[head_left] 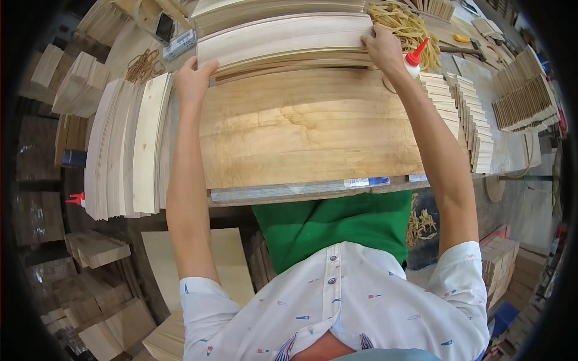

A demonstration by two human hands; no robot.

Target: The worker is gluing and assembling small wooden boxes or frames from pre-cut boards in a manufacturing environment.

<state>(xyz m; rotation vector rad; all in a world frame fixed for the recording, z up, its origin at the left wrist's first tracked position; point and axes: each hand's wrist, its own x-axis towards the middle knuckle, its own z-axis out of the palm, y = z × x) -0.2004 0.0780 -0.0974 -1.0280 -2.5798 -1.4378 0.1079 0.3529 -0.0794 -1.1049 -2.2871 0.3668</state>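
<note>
A long, pale thin wooden board (286,39) lies uppermost on a stack of similar boards across the far part of the bench. At its left end, my left hand (194,83) is closed on the edge, thumb toward the near side. My right hand (383,48) grips the opposite end, with its fingertips partly hidden. Between my forearms a wide flat wooden panel (307,129) lies on the bench, a darker stain near its middle. Beside my right wrist stands a white glue bottle (413,64) with a red nozzle.
Upright thin boards (126,144) stand left of the panel. Rows of small wooden slats (472,123) line the right side, with stacked slats (525,96) farther right. Tan rubber bands (400,24) heap behind my right hand. A hammer (463,51) lies at the far right.
</note>
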